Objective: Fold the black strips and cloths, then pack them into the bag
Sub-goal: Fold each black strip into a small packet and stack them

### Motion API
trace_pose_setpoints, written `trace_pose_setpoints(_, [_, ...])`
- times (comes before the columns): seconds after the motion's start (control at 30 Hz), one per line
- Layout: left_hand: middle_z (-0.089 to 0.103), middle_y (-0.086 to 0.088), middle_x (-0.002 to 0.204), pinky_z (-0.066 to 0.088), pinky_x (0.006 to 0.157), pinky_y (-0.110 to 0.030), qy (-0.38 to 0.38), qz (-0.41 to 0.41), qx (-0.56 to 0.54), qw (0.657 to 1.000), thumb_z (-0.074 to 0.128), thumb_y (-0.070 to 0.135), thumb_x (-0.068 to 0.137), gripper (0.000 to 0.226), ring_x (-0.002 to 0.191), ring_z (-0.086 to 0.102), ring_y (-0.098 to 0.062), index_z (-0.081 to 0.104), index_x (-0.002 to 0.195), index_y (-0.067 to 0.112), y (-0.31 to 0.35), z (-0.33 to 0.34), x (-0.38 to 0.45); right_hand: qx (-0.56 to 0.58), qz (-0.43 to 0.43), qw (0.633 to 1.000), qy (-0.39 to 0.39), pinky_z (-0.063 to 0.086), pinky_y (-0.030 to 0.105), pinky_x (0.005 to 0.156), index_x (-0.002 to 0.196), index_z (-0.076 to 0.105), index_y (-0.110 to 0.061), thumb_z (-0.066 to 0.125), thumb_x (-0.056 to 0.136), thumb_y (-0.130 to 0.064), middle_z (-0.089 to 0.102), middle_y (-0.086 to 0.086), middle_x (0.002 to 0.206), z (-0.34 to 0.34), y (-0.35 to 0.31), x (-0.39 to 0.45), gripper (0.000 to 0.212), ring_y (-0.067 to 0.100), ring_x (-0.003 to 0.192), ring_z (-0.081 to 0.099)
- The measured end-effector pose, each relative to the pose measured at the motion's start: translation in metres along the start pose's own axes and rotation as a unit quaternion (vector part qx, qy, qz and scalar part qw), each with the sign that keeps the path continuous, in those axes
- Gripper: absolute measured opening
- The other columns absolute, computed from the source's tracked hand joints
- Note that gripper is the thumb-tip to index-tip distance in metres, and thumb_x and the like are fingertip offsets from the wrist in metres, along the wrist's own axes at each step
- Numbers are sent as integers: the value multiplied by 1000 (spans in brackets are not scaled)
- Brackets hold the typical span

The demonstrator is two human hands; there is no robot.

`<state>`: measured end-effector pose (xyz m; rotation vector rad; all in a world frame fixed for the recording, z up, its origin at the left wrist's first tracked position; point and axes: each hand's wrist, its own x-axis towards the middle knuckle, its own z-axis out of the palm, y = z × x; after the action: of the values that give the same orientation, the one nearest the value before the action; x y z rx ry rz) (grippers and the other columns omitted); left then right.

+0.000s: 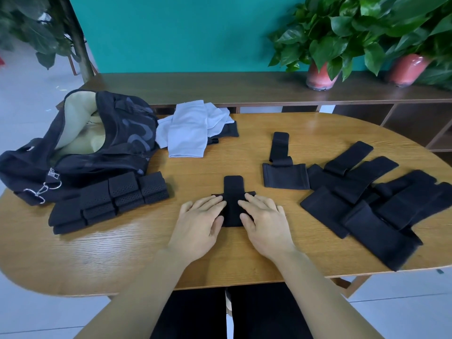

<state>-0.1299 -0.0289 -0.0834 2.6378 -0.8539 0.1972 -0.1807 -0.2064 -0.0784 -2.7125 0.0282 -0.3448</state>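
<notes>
A black strip (233,192) lies at the middle of the wooden table (220,255), its narrow tab pointing away from me. My left hand (199,221) presses flat on its left side and my right hand (265,221) presses flat on its right side, fingers straight. The black bag (80,148) lies open at the far left, its pale lining showing. Several folded perforated black strips (110,199) are lined up in front of the bag. A pile of unfolded black strips (367,199) spreads on the right, and one more strip (285,172) lies apart.
White cloths (193,128) lie over a black cloth (230,129) at the back beside the bag. A wooden shelf (220,86) behind the table carries two potted plants (320,74) in pink pots. A teal wall stands behind.
</notes>
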Motion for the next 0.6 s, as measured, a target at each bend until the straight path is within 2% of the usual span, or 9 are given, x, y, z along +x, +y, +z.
trace_pose_setpoints(0.07, [54, 11, 140, 30, 101, -35, 13, 18, 12, 1000, 35, 37, 97, 43, 132, 43, -9, 59, 131, 25, -3, -1, -8, 3, -14, 1000, 3, 31, 38, 103, 132, 58, -23, 50, 98, -28, 49, -4, 144, 0, -1, -6, 36, 17, 137, 36])
trace_pose_setpoints(0.17, [58, 11, 133, 32, 95, -33, 16, 44, 22, 999, 35, 39, 94, 45, 125, 48, -10, 62, 127, 24, -4, -5, -22, -3, -32, 999, 9, 38, 39, 96, 125, 64, -22, 49, 92, -32, 56, -2, 136, -1, -4, -18, 38, 19, 130, 45])
trace_pose_setpoints(0.27, [56, 12, 134, 30, 97, -32, 23, 45, 12, 999, 36, 40, 95, 44, 125, 46, -8, 61, 128, 24, -4, -5, -30, -5, -31, 1000, -4, 32, 34, 95, 123, 65, -22, 55, 94, -31, 57, -6, 134, -6, -6, -18, 32, 17, 128, 44])
trace_pose_setpoints(0.37, [51, 14, 138, 26, 99, -31, 20, 37, -1, 999, 33, 41, 97, 46, 130, 40, -7, 57, 132, 26, -3, -4, -33, 35, 21, 999, 7, 27, 28, 90, 117, 67, -25, 56, 95, -33, 63, -9, 120, -16, -9, 4, 26, 14, 120, 43])
trace_pose_setpoints(0.43, [49, 14, 140, 24, 101, -31, 16, 35, -6, 999, 31, 42, 97, 47, 131, 37, -5, 55, 134, 26, -3, -4, -33, 40, 78, 996, 6, 31, 31, 93, 121, 63, -24, 54, 95, -36, 61, -4, 116, -20, -11, 30, 30, 17, 118, 42])
trace_pose_setpoints(0.6, [50, 13, 140, 29, 103, -38, 9, 27, 13, 1000, 29, 43, 99, 47, 131, 36, -5, 55, 135, 27, -4, -3, -33, -32, 184, 971, -150, 30, 38, 103, 133, 52, -20, 53, 92, -50, 45, 6, 134, -18, -19, 86, 50, 26, 125, 34])
